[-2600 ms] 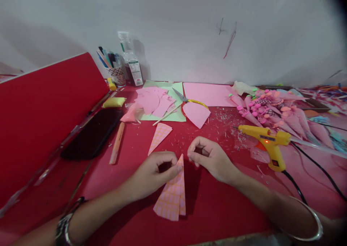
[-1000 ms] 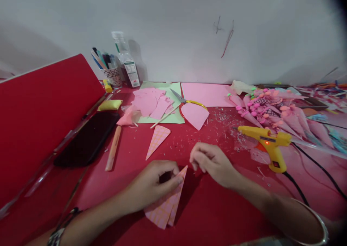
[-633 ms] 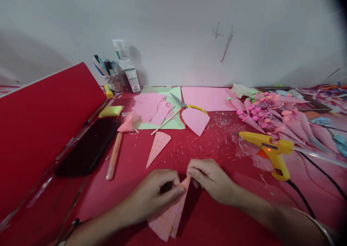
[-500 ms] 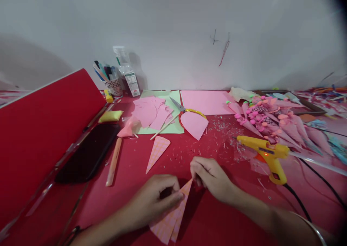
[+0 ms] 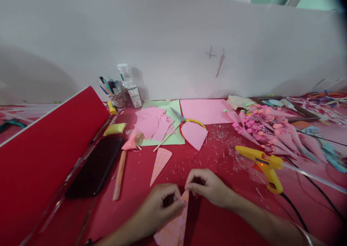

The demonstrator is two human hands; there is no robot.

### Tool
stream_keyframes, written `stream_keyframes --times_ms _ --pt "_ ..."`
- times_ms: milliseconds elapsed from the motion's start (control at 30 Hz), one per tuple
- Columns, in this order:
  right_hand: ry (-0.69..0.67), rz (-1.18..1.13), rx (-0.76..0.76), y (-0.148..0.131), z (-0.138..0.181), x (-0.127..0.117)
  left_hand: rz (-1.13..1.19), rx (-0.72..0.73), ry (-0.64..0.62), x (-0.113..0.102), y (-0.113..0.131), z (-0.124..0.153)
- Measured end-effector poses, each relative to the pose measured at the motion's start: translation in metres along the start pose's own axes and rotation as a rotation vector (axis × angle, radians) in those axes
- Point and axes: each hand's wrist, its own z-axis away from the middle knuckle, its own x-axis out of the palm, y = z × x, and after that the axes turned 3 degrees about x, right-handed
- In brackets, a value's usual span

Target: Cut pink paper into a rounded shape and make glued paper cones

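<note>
Since the earlier frames the view has tipped up — more wall shows, and both hands sit lower and closer together, with the right fingers now back on the paper's tip after hovering just off it. Left hand (image 5: 159, 211) is pinching the cone (image 5: 176, 226), a pink piece of gridded paper, near its narrow end, thumb and fingers curled round the fold; right hand (image 5: 210, 188) is also closed in a pinch, fingertips meeting the very tip of the cone beside the left thumb. So both hands are pressed in on the same point, nearly touching each other. The cone lies low on the red table (image 5: 217, 224), right in front of the person, its wide end running off the bottom edge. Long axis goes roughly near-to-far, leaning a bit right, tip pointing away toward the wall. Progress-wise I'd say it's partway: the sheet looks folded over on itself with the point being shaped, but I can't tell if it's glued shut yet. One flat gridded triangle (image 5: 160, 160) waits just beyond the hands. Further out — a glue gun (image 5: 261, 163) to the right with its light on, and a pile of finished cones (image 5: 271, 130) behind it, scissors (image 5: 185, 120) and pink scraps (image 5: 153, 122) toward the wall.
</note>
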Motion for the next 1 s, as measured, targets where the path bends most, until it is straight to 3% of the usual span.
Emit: stream_keyframes --times_ms 267,467,567,767,867,1000 --pt "0.096 0.158 -0.032 -0.001 -0.001 0.0 0.019 -0.023 -0.035 -0.006 0.003 -0.001" --pt "0.179 0.045 0.044 0.002 -0.008 -0.003 0.102 0.014 -0.052 -0.011 0.006 0.001" --pt "0.164 0.059 0.03 0.002 -0.011 -0.004 0.182 0.002 0.018 -0.012 0.003 0.0" --pt "-0.101 0.023 -0.096 -0.012 -0.008 0.012 0.246 0.051 0.334 -0.024 -0.003 -0.001" --pt "-0.078 0.072 -0.083 -0.016 -0.006 0.028 0.264 0.062 0.405 -0.03 -0.003 0.0" --pt "0.074 0.126 -0.034 -0.02 -0.007 0.035 0.229 0.081 0.395 -0.04 0.0 0.003"
